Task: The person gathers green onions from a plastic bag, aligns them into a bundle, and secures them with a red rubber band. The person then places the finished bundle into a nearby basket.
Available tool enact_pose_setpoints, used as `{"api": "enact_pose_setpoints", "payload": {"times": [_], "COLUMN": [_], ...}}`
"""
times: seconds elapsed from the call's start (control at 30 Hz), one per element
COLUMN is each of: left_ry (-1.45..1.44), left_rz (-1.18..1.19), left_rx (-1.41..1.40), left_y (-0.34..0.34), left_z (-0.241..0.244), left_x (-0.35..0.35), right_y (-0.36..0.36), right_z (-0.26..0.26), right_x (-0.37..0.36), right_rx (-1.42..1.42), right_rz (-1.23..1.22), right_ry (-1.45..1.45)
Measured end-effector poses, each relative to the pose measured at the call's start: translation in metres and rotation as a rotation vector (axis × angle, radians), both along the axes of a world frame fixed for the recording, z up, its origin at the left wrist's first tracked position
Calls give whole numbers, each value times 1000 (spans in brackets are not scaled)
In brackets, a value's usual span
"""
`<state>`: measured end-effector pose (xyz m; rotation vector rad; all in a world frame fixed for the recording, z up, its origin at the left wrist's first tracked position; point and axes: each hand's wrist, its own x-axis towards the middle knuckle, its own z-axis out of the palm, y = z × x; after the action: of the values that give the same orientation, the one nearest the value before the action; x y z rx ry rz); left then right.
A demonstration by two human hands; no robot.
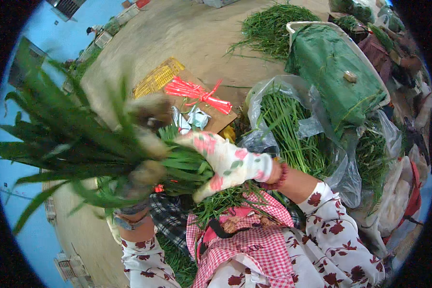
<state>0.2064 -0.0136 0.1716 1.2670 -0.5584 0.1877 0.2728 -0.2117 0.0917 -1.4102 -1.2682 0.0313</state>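
My left hand (147, 176), in a soiled glove and blurred, is closed around a bundle of long, broad green leaves (86, 151) that fans out to the left. My right hand (223, 162), in a white glove with pink flowers, lies against the leafy stalks at the bundle's right part, thumb and fingers spread around them. Cut green stalks (216, 208) lie on my lap over a red checked apron (252, 248). Beyond my hands, a bunch of red ties (198, 94) rests on a cardboard piece (219, 120).
A clear plastic bag of green stalks (291, 129) stands at the right. Behind it is a white-rimmed tub covered with green sheeting (334, 68). A heap of greens (277, 27) lies on the floor (201, 39). A yellow plastic basket (158, 77) touches the cardboard.
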Motion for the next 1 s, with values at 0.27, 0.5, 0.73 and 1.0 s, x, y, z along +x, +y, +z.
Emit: {"api": "enact_pose_setpoints", "payload": {"times": [0.27, 0.5, 0.73, 1.0], "left_ry": [71, 62, -127, -171], "left_rz": [484, 10, -343, -457], "left_rx": [-311, -486, -541, -425], "left_y": [33, 141, 188, 148], "left_z": [34, 11, 28, 56], "left_x": [-15, -40, -55, -50], "right_y": [-15, -57, -114, 11], "right_z": [-101, -107, -130, -7], "right_x": [-77, -122, -125, -48], "right_rx": [-362, -551, -1015, -131], "right_rz": [299, 180, 41, 340], "right_ry": [682, 310, 375, 558]}}
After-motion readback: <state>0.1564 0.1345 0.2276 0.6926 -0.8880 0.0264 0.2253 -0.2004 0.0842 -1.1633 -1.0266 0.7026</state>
